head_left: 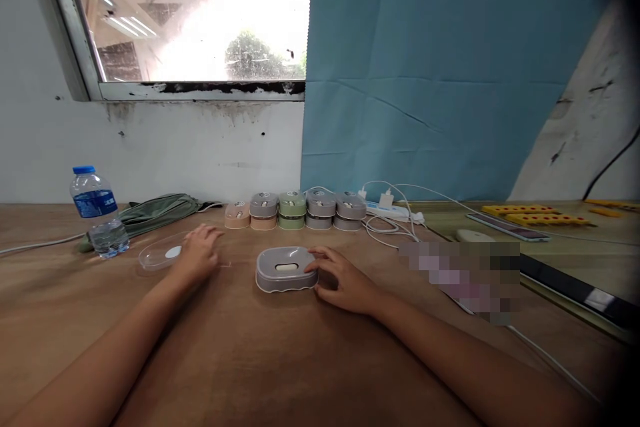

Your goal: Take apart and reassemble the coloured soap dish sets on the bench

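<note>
A grey oval soap box [273, 277] with a slot in its top, something white showing inside, sits on the table in front of me. My right hand [345, 280] grips its right end, fingertips on the top and thumb low on the side. To the left, my left hand [200, 252] is held palm down with its fingers stretched out. Beside and partly beneath that hand lies a clear plastic cover [155, 255] with a white oval label. Whether the left hand touches the cover cannot be made out.
Behind stand stacked soap boxes in pink, green [292, 210] and grey. A water bottle [103, 213] and a dark green cloth bag [160, 215] are at left. On the right are a power strip [395, 212] with cables, a phone [507, 227] and yellow strips [547, 219].
</note>
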`<state>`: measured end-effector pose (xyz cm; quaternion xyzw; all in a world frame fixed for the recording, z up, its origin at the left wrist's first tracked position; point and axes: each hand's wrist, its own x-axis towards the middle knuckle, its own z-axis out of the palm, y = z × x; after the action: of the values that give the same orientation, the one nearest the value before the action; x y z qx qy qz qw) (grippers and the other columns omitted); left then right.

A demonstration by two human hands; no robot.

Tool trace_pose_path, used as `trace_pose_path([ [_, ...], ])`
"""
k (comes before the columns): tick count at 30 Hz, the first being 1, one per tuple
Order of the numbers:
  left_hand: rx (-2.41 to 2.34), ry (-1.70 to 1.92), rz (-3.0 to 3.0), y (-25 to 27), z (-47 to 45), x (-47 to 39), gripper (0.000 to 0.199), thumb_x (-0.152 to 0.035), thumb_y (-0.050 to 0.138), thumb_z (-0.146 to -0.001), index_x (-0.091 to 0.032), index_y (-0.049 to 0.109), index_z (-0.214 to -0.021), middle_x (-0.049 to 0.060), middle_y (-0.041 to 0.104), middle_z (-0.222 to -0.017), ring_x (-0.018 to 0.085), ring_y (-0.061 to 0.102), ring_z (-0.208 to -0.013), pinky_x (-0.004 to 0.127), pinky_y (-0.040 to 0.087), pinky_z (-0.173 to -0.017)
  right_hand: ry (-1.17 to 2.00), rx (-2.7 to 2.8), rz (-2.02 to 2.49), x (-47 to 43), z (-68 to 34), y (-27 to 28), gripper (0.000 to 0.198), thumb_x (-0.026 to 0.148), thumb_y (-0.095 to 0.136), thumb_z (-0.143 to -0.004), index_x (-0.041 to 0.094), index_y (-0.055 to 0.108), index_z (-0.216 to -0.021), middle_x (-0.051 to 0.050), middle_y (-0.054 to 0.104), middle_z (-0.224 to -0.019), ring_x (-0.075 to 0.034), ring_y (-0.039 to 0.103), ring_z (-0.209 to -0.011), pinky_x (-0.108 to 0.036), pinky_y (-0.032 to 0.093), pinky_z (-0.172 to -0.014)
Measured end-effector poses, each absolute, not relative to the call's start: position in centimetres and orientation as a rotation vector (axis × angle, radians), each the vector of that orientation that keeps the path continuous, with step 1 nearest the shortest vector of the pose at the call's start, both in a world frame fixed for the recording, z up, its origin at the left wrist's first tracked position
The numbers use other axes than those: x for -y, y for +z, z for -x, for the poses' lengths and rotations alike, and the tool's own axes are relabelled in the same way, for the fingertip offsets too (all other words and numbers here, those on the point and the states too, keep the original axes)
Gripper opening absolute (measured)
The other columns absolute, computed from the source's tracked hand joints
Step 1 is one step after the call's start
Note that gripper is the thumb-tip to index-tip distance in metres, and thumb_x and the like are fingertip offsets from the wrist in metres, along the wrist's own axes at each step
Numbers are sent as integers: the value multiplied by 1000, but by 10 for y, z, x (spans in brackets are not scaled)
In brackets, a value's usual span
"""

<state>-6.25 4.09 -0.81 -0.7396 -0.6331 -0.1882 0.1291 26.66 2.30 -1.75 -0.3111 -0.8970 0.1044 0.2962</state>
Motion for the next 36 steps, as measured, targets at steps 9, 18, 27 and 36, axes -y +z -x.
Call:
trace_pose_path([
  [9,2400,-580,1851,-10,114,-46,6,-21,51,-58,-16,53,-61,18,62,-86,38,56,-83,50,39,-70,322,2370,816,-24,-265,-17,29,10,55,-66,21,57,-92,-8,42,-119,-22,43,-111,-37,35,-93],
  [18,2170,-1457,2096,-1,59,-49,22,-33,24,-86,-17,40,-87,11,59,-102,17,62,-81,33,48,-73,340,2436,756,-20,-268,-11,21,13,56,-66,19,55,-86,-8,47,-114,-21,48,-103,-34,39,-88],
  [27,1612,-3190,2368,1,11,-25,14,-28,52,-79,-14,49,-82,8,61,-100,18,63,-79,35,49,-78,193,2611,554,-7,-267,2,30,24,60,-66,21,56,-96,-7,52,-107,-21,48,-100,-34,36,-88],
  [36,1593,-3346,2571,1,-1,-13,13,-25,55,-78,-13,58,-81,4,64,-76,12,60,-61,23,50,-57,152,2598,571,-7,-268,0,59,26,60,-67,22,39,-122,-9,39,-125,-22,38,-115,-35,31,-96],
])
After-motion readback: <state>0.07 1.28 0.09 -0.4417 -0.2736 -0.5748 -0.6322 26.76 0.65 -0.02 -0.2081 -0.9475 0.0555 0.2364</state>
